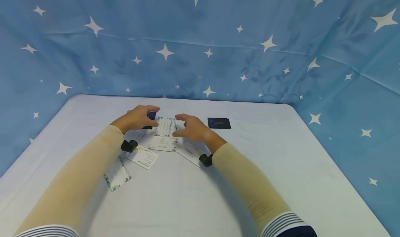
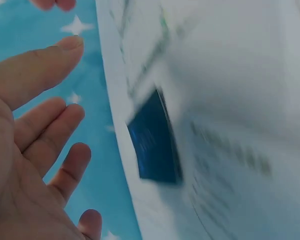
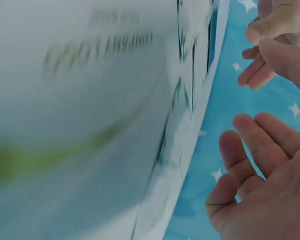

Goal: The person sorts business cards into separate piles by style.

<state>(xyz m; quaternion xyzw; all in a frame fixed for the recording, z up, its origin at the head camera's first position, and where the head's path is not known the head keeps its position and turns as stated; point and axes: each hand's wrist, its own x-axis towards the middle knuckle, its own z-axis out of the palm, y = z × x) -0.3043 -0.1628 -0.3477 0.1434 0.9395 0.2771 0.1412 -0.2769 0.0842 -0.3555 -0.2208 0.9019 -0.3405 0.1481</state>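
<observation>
Both forearms, in tan sleeves (image 1: pixel 78 181), reach over the white table (image 1: pixel 175 205); the near floral-edged card (image 1: pixel 117 177) lies partly behind the left sleeve in the head view, and a low forearm could drag it askew. Farther in, the yellow-striped card (image 1: pixel 145 158) lies below the left wrist camera (image 1: pixel 129 146) and the slanted white card (image 1: pixel 189 153) beside the right wrist camera (image 1: pixel 205 160); either camera, if lowered, might catch an edge. Beyond these, the wide floral-edged card (image 1: pixel 164 144) meets the narrow floral-edged card (image 1: pixel 164 126); whether either is propped or flat cannot be told, but if propped, a brush of a fingertip could topple it. Flanking them, the left hand (image 1: pixel 137 118) and right hand (image 1: pixel 193 128) have fingers spread, loosely bent and gripping nothing. The left dark card (image 1: pixel 151 115) appears just past the left fingers, where a careless closing could knock it away; the right dark card (image 1: pixel 219 123), apart on the right, seems least exposed.
</observation>
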